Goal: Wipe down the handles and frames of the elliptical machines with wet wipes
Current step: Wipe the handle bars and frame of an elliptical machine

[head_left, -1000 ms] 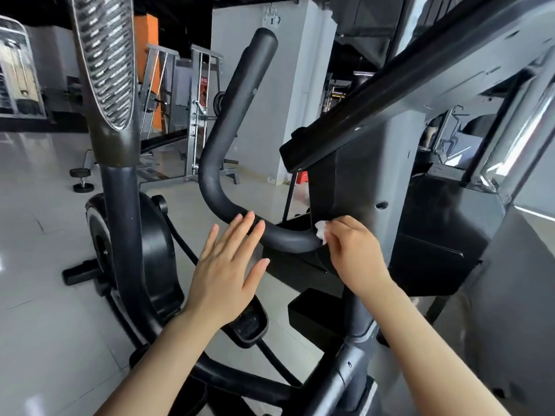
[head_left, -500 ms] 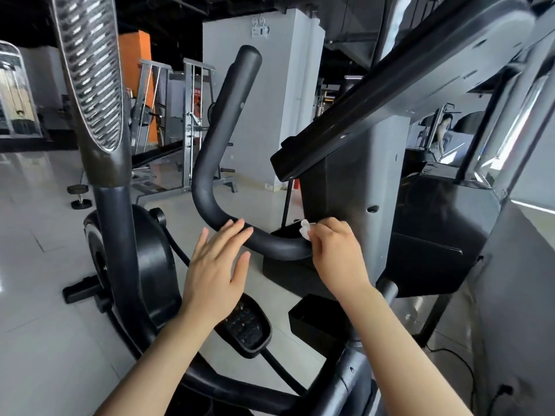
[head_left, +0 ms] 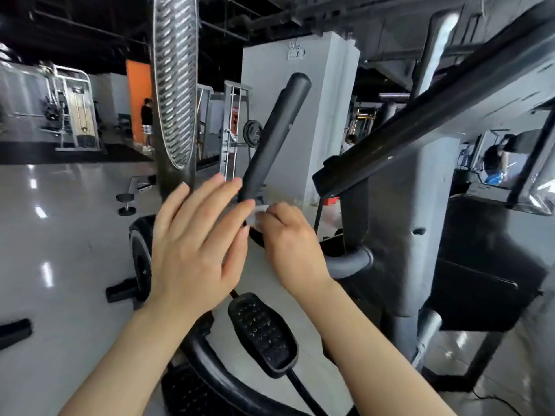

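Handle [head_left: 271, 136]: your right hand [head_left: 292, 250] pinches the wipe [head_left: 259, 216] against its lower curve. Your left hand [head_left: 195, 250] is spread flat, fingers straight, fingertips beside the wipe, holding nothing.

Wet wipe [head_left: 257, 216] against black handle [head_left: 270, 139]

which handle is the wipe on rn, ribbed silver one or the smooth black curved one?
The smooth black curved handle. The right hand presses the wet wipe onto its bend; the ribbed silver handle stands left, untouched by the wipe.
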### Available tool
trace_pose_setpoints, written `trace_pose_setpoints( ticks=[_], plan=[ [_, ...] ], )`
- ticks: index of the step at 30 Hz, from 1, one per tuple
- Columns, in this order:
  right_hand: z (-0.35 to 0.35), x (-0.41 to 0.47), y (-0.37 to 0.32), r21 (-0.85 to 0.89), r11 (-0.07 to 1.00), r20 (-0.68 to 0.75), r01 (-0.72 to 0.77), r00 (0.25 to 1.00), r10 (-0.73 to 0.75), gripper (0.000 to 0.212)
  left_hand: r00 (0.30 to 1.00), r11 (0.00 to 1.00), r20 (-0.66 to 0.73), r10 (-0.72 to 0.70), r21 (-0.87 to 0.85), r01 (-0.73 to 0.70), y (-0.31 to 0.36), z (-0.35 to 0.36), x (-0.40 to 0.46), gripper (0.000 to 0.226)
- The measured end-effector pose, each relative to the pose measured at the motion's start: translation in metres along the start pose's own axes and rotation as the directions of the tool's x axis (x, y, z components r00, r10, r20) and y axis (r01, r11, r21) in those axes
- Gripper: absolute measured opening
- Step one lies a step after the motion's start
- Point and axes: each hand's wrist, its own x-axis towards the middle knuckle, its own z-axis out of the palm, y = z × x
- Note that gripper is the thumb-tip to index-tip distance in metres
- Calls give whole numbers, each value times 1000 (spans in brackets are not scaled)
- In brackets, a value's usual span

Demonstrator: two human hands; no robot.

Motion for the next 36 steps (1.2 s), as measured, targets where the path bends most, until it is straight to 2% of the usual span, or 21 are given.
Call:
trace_pose_setpoints(
  ticks=[3,4,6,8,11,14,18,20,21,22,24,26,27,29,32,33,36],
  plan=[
    [-18,82,15,-22,1000,-300,12,954,-18,27,997,992,58,-42,118,35,-34,-10,21,45],
    [-22,108,25,-64,998,-362,1,932,-24,29,992,989,107,-63,142,48,-43,-9,25,51],
    [-18,143,48,-68,996,-384,-50,923,20,23,982,981,172,-75,191,42,-55,-6,26,58],
    [-3,151,59,34,993,-307,-116,944,120,20,981,973,184,-67,228,24,-59,-1,24,59],
    [20,131,56,147,986,-250,-82,961,117,21,983,974,177,-58,228,16,-58,5,24,60],
    [31,110,50,186,981,-223,-51,970,93,18,984,972,173,-49,236,7,-59,7,24,60],
    [43,71,38,292,956,8,-35,999,34,15,984,960,171,-54,279,4,-58,6,24,57],
    [44,58,31,316,946,185,-79,982,20,18,983,961,168,-66,275,17,-56,6,24,57],
    [41,57,30,290,952,222,-96,975,31,21,984,964,166,-72,266,26,-55,6,23,57],
    [35,60,30,260,960,179,-105,982,59,22,983,965,165,-74,260,29,-54,6,23,57],
    [18,74,35,237,968,-71,-89,992,108,22,982,966,172,-72,258,25,-54,6,21,57],
    [-4,102,47,204,975,-359,-92,919,162,20,983,965,169,-68,260,21,-55,7,22,57],
    [-13,116,54,202,974,-438,-106,879,186,21,983,965,168,-66,261,20,-54,8,22,57],
    [-21,140,67,220,967,-467,-128,857,219,26,984,964,163,-66,263,21,-54,10,22,56],
    [-8,152,73,261,953,-300,-152,926,230,36,987,967,150,-65,253,25,-55,11,21,57],
    [0,150,72,286,945,-289,-156,927,241,38,986,968,151,-67,251,27,-55,12,21,57],
    [19,141,59,365,920,-385,-143,876,289,42,985,969,157,-73,243,33,-54,12,22,59]
  ],
)
